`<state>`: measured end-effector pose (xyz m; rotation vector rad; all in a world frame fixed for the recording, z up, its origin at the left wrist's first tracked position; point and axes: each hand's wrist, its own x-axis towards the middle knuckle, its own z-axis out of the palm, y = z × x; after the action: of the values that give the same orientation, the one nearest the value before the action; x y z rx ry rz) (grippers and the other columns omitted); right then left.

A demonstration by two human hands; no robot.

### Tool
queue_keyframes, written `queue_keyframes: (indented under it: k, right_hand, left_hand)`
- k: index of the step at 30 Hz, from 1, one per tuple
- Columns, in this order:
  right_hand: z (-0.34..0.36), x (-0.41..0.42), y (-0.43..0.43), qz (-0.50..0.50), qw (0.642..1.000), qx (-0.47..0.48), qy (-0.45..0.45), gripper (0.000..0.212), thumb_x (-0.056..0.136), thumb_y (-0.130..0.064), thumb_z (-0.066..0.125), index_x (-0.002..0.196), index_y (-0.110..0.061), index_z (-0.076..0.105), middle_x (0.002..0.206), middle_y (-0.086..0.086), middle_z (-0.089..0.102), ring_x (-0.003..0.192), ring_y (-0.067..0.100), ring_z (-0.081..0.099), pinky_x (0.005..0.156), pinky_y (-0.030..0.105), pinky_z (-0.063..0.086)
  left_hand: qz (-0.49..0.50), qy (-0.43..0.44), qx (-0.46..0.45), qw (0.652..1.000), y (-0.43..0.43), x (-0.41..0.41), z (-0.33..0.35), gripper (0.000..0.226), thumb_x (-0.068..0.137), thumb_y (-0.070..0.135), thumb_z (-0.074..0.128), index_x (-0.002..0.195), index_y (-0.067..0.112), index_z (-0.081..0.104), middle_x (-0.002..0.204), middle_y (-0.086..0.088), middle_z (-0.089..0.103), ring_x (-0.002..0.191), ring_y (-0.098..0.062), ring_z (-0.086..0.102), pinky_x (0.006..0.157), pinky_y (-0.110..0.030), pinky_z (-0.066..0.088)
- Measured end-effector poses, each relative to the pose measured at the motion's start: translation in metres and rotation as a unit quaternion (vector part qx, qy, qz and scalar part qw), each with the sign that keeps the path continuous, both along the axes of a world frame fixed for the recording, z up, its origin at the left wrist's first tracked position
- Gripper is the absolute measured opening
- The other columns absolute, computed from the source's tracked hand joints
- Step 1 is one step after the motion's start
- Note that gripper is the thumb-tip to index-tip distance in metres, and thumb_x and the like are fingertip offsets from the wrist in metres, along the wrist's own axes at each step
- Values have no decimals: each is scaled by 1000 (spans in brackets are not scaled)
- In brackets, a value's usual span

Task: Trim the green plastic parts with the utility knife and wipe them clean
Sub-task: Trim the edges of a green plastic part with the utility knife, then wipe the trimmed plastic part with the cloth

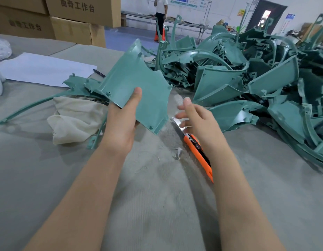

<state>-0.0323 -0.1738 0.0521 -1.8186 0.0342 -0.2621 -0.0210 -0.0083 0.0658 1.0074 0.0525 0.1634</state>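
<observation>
The left hand [121, 122] grips one green plastic part [137, 82] at its near edge: the thumb lies flat along the front face and the fingers are hidden behind the panel. The part is a curved panel held upright above the table [157, 205], with its smooth face toward the camera. The right hand [195, 118] holds nothing. Its fingers are spread and loosely extended, and they are motion-blurred, so contact with any object cannot be determined. This hand is positioned just right of the held part and over the blade end of the utility knife [198, 153]. The knife lies on the table with its blade extended toward the far side and its orange handle toward the near side, partly covered by the right forearm. Thin shavings [178, 153] lie on the table just left of the knife. A cream cloth [75, 120] lies crumpled to the left of the left hand, partly under a long curved green strip [30, 105]. A large pile of green parts [256, 78] occupies the right side of the table. A white sheet of paper [43, 69] and a pen [99, 73] lie at the far left, with cardboard boxes [75, 15] beyond them.
</observation>
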Motion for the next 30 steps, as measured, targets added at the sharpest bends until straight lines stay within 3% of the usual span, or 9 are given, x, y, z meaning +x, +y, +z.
queue_keyframes:
  k: [4,11,13,16,19,22,24,27,30]
  right_hand:
    - [5,-7,12,148,987,-58,1,24,97,-26,59,75,-17,65,60,-7,65,55,6,54,56,16,45]
    - [9,-5,2,-1,997,62,-41,28,102,-15,48,78,-9,63,55,-7,58,49,5,48,54,18,43]
    - [7,-4,-1,-69,997,16,-15,19,98,-6,48,94,-6,67,71,-4,63,62,7,55,66,26,50]
    - [6,-7,12,-74,990,-115,24,37,97,-8,49,133,-15,55,129,2,58,109,16,58,101,34,45]
    - [15,-10,42,54,986,157,32,38,102,-41,43,130,-19,57,137,0,57,113,12,60,104,33,46]
    - [22,-14,54,216,854,464,88,71,96,-65,25,109,-15,74,118,7,70,106,21,67,98,35,51]
    - [27,-16,40,195,824,531,36,82,96,-67,20,93,-11,79,105,10,74,98,23,71,92,34,54]
    - [37,-13,10,110,751,643,-102,74,100,-59,23,119,-2,66,116,15,70,109,26,67,101,36,49]
    - [34,-9,18,56,809,580,-74,58,102,-55,27,132,-16,58,125,9,65,121,27,59,98,42,48]
  left_hand:
    - [-3,-27,15,1000,-2,-2,1,29,93,20,61,122,21,57,114,5,70,103,-12,68,89,-38,55]
    - [-19,-42,-72,996,6,-4,9,31,91,16,63,121,17,58,108,7,72,99,-11,69,87,-33,56]
    - [-56,-54,-126,989,12,-4,11,36,92,18,59,128,15,56,118,0,69,107,-16,66,94,-40,53]
    - [-168,-86,-184,965,14,-8,11,38,89,24,56,125,12,59,119,-4,68,108,-21,65,97,-43,50]
    - [-247,-104,-214,939,6,-13,9,48,87,29,54,130,8,54,129,-10,58,116,-25,57,101,-41,47]
    - [-298,-100,-189,930,-4,-16,7,51,85,28,56,129,3,53,125,-13,61,108,-25,63,84,-35,55]
    - [-271,-83,-126,951,-8,-15,5,42,83,24,62,121,7,60,114,-7,69,101,-20,68,81,-33,56]
    - [-215,-75,-87,970,-6,-12,3,45,81,22,66,124,12,60,118,-3,69,109,-19,65,94,-38,53]
    - [-273,-118,-139,944,-2,-14,6,24,93,20,54,107,14,72,108,-2,72,101,-16,69,85,-34,56]
